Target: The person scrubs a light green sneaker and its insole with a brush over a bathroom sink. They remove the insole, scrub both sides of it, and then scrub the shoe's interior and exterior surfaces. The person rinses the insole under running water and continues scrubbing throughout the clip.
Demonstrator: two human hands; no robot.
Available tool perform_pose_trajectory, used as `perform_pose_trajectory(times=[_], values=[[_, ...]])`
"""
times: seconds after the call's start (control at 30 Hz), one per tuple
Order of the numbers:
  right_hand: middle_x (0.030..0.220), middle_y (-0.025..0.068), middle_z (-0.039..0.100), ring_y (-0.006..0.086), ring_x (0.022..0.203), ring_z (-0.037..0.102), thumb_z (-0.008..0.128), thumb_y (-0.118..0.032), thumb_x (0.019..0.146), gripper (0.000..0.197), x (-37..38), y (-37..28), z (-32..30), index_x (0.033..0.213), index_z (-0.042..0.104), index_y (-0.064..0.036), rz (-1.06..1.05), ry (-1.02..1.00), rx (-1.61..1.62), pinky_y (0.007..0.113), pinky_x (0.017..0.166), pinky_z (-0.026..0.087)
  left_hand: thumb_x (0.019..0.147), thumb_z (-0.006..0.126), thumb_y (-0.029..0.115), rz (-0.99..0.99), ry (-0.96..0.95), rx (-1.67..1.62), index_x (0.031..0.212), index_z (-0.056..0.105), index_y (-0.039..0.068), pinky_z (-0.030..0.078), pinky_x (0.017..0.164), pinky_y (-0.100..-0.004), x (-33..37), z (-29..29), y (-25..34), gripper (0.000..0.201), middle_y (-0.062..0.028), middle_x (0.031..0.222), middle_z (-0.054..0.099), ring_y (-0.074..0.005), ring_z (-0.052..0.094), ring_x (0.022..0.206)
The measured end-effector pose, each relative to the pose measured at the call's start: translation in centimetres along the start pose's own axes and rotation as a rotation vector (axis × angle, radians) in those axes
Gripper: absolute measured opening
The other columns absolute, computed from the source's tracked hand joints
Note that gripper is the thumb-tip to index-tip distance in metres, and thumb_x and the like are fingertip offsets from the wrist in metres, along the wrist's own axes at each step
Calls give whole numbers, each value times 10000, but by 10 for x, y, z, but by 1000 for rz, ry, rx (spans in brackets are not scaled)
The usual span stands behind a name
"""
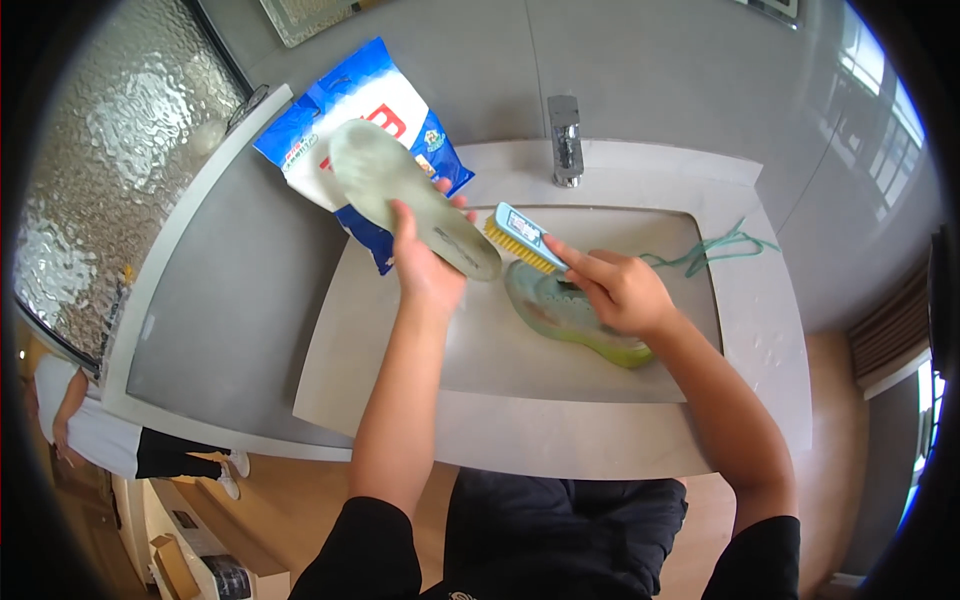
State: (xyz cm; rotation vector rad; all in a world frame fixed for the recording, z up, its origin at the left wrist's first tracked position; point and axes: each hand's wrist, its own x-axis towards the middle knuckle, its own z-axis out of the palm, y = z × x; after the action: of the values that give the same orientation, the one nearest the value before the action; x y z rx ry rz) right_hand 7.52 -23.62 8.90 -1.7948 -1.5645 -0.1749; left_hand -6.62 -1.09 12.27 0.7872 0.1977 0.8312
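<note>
My left hand (430, 262) grips a pale green insole (395, 190) by its heel half, thumb on top and fingers beneath, its wide end tilted up to the left. In my right hand (620, 287) is a light blue scrub brush (530, 238) with yellow bristles, which point down toward the insole's near end without clearly touching it. Below that hand a green shoe (572, 312) lies in the white sink (480, 350); my fingers hide part of its upper. A teal shoelace (715, 248) drapes over the sink's right rim.
A blue and white bag (350, 130) stands behind the insole, left of the sink. The chrome faucet (566, 145) rises at the back rim. A grey counter (240, 300) with a raised pale edge extends left. Another person (100, 425) stands far off at the lower left.
</note>
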Motion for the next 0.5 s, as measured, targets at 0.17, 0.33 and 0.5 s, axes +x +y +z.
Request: perform_pose_trajectory(times=[0.17,0.33,0.5], values=[[743,94,632,342,676,646,653,-181,999,545,4,-10,10,1516,583,-337,-97,-20,-1,454,608,534,1141,279,542,-182,-64,-150,1483,454,85,413,1188,-423,-24,30,-27,597,-48,1450,569,-227,496,1397],[769,85,665,332,660,654,635,-216,1021,458,17,-12,11,1468,629,-319,8,144,-48,455,597,530,1145,241,539,-342,-168,-110,1588,376,147,308,1269,-435,-55,51,-53,607,-3,1629,439,-206,379,1529],[796,96,686,350,684,662,620,-252,1037,459,11,5,15,1487,607,-337,2,39,-105,476,620,531,1145,210,555,-389,-143,-67,1611,372,162,281,1273,-400,-36,36,-54,631,40,1663,419,-173,372,1526]])
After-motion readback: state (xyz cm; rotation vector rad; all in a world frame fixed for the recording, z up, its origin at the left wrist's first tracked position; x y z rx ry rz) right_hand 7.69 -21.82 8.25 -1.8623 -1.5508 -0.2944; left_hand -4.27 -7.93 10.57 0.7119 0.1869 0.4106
